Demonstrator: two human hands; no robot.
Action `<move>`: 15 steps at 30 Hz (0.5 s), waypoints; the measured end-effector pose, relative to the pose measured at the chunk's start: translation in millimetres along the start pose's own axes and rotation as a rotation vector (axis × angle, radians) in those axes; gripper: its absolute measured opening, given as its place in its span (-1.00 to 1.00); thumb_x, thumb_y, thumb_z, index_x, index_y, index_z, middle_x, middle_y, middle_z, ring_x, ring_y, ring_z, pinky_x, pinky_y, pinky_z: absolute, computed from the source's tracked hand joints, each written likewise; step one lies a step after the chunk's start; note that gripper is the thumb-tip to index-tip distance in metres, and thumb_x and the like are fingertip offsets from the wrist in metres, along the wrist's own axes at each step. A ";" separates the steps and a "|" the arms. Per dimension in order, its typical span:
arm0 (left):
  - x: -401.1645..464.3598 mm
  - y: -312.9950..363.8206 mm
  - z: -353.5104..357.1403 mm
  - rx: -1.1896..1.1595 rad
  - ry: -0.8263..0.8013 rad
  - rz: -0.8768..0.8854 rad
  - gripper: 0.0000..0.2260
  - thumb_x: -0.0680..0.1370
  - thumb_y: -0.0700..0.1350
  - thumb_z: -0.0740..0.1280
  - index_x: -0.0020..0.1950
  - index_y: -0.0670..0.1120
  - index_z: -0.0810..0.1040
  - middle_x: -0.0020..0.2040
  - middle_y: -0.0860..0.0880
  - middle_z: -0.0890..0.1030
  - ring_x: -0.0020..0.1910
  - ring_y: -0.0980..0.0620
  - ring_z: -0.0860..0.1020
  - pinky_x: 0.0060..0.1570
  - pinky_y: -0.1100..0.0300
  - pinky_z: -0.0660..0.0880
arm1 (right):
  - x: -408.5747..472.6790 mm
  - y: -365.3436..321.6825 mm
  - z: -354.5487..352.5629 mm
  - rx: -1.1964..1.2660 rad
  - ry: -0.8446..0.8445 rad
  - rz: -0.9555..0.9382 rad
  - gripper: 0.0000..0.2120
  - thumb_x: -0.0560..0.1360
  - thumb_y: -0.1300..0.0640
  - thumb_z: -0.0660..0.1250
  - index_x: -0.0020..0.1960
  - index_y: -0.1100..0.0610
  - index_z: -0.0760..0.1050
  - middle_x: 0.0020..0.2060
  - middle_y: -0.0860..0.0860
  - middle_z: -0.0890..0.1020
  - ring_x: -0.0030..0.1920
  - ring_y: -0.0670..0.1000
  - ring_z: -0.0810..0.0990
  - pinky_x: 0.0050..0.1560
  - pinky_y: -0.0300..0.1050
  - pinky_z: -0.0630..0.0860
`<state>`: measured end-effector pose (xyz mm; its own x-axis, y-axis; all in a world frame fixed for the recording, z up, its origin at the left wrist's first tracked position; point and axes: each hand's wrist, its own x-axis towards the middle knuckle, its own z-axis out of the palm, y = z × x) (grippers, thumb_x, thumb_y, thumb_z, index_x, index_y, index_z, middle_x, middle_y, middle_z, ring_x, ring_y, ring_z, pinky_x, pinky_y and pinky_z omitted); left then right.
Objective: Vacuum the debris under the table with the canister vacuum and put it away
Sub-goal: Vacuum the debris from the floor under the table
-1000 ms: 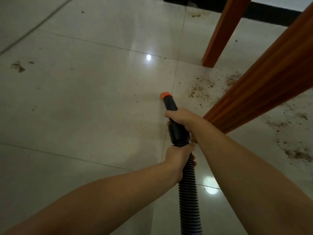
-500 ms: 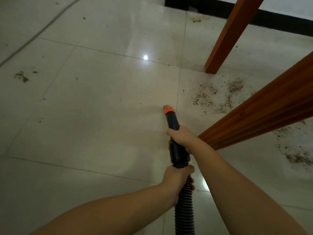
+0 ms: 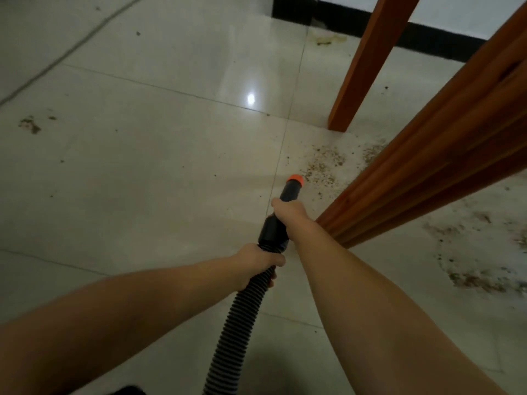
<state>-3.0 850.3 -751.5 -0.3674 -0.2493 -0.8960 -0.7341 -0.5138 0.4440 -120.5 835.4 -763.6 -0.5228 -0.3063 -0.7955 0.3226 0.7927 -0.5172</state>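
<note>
Both hands held the vacuum's working end: the right hand [image 3: 291, 212] gripped the black wand [image 3: 275, 223] just behind its orange nozzle tip [image 3: 295, 180], and the left hand [image 3: 256, 260] gripped the ribbed hose [image 3: 236, 320] where it met the wand. The wand's long axis ran from about 7 o'clock up to 1 o'clock, with the tip leading. The nearest debris patch [image 3: 323, 165] lay just beyond the tip, toward 1 o'clock, between the tip and the foot of the table leg [image 3: 368, 64]. The right-hand grip was nearer to it. A second debris patch [image 3: 484, 277] lay well apart at 3 o'clock, beyond the wooden rail [image 3: 433, 172], under the worktop. Whether the tip touched the floor [image 3: 142, 166] could not be told.
</note>
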 end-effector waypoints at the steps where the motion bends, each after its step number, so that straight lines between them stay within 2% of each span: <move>1: -6.0 5.6 4.6 0.014 -0.006 -0.018 -0.85 0.50 -0.21 0.39 0.02 -0.20 0.49 -0.29 -0.16 0.52 -0.42 -0.07 0.50 -0.41 0.10 0.49 | -4.1 -2.2 -4.9 -0.025 -0.022 0.004 -0.51 0.56 0.03 0.24 0.41 0.22 0.24 0.15 0.19 0.49 0.04 0.19 0.52 0.04 0.06 0.54; 4: -24.6 23.6 11.4 0.034 0.002 -0.029 -0.90 0.54 -0.20 0.34 -0.11 -0.17 0.44 -0.30 -0.13 0.48 -0.42 -0.02 0.47 -0.53 0.19 0.47 | -10.7 -13.1 -14.0 -0.098 -0.064 0.030 -0.48 0.58 -0.02 0.21 0.43 0.22 0.21 0.26 0.21 0.46 0.19 0.24 0.49 0.21 0.15 0.50; 7: -30.5 44.5 1.9 0.042 0.019 -0.043 -0.85 0.57 -0.18 0.31 -0.15 -0.15 0.38 -0.32 -0.12 0.45 -0.43 -0.01 0.44 -0.61 0.25 0.45 | -7.1 -32.2 -13.8 -0.115 -0.093 0.036 -0.49 0.62 -0.01 0.14 0.45 0.25 0.18 0.29 0.22 0.44 0.24 0.25 0.46 0.27 0.14 0.46; 9: -17.4 54.2 -9.2 0.027 0.010 -0.051 -0.90 0.55 -0.19 0.33 -0.07 -0.17 0.41 -0.32 -0.13 0.46 -0.44 -0.01 0.45 -0.58 0.22 0.47 | 5.6 -42.3 -6.8 -0.081 -0.038 0.014 -0.51 0.60 0.00 0.19 0.42 0.25 0.22 0.25 0.22 0.48 0.19 0.24 0.50 0.22 0.12 0.50; 12: 14.5 45.7 -19.2 0.026 -0.024 -0.050 -0.84 0.54 -0.21 0.35 0.07 -0.19 0.44 -0.32 -0.13 0.48 -0.45 -0.02 0.46 -0.57 0.21 0.47 | 31.6 -38.1 9.2 0.006 0.027 -0.027 -0.53 0.54 0.06 0.28 0.36 0.23 0.30 0.18 0.22 0.52 0.10 0.24 0.54 0.08 0.10 0.54; 15: 38.3 40.2 -34.5 0.022 -0.054 -0.039 -0.85 0.54 -0.22 0.35 0.07 -0.19 0.45 -0.31 -0.13 0.48 -0.44 -0.02 0.47 -0.57 0.21 0.45 | 49.4 -35.8 27.8 0.063 0.079 -0.064 -0.55 0.49 0.08 0.31 0.32 0.23 0.34 0.12 0.22 0.56 0.05 0.23 0.58 0.06 0.12 0.58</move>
<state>-26.9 791.8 -768.2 -0.3678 -0.1846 -0.9114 -0.7608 -0.5039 0.4091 -136.0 777.2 -793.0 -0.6033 -0.3106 -0.7346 0.3345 0.7376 -0.5866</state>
